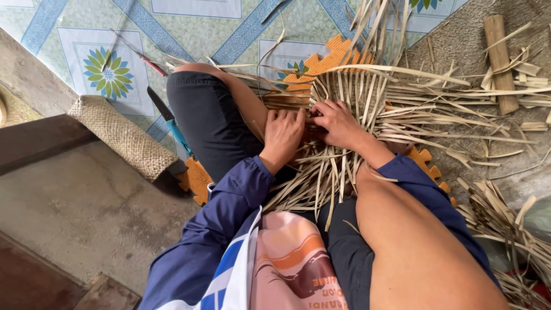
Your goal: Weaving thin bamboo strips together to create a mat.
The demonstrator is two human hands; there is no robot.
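Bamboo strips (pixel 356 97), partly woven into a flat mat, lie over my lap and fan out across the floor (pixel 86 212). I see my left hand (pixel 282 135) pressed down on the weave, fingers curled onto the strips, and my right hand (pixel 337 123) just beside it, pinching strips at the mat's middle. An orange foam mat (pixel 198 181) sits under my legs. A knife with a blue handle (pixel 172 129) lies by my left thigh, and a wooden block (pixel 500 60) rests well apart, far right.

We see soft, even daylight with faint shadows, no glare, sharp focus at centre, and slight wide-angle stretching at the edges.
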